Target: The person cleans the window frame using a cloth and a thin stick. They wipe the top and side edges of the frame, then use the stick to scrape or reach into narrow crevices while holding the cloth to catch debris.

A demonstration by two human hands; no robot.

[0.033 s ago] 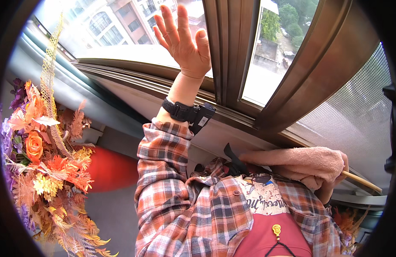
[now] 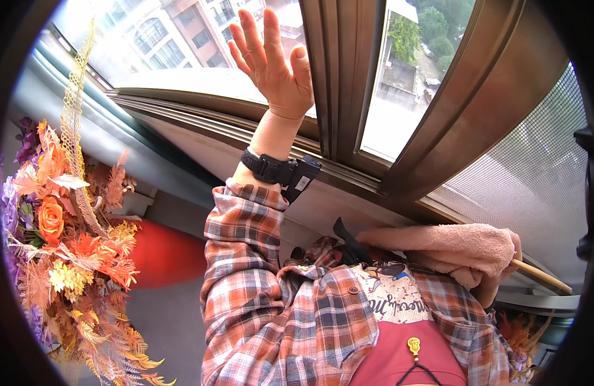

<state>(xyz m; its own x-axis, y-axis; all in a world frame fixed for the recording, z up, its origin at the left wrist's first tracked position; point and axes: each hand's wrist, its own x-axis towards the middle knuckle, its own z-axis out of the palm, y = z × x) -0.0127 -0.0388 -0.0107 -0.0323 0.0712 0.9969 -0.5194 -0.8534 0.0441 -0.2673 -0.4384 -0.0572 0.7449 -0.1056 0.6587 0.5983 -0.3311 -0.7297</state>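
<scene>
Shows, on the near left, feathery orange, yellow and purple flowers (image 2: 72, 248) beside a smooth, tapering red object (image 2: 165, 254). Further right, raises bare left hand (image 2: 279, 80) before flat, clear window glass (image 2: 200, 80), with fingers straight and spread; cannot tell if touching. Wears there a black fabric strap (image 2: 266, 168) bearing a boxy black device (image 2: 301, 177). Beyond, shows a ribbed brown window frame (image 2: 339, 77). On the near right, has fluffy, folded dusty-pink cloth (image 2: 451, 248) against right hand (image 2: 516, 248); cannot tell the state of its mostly hidden fingers. Past that, has a slender, round wooden rod (image 2: 541, 276).
</scene>
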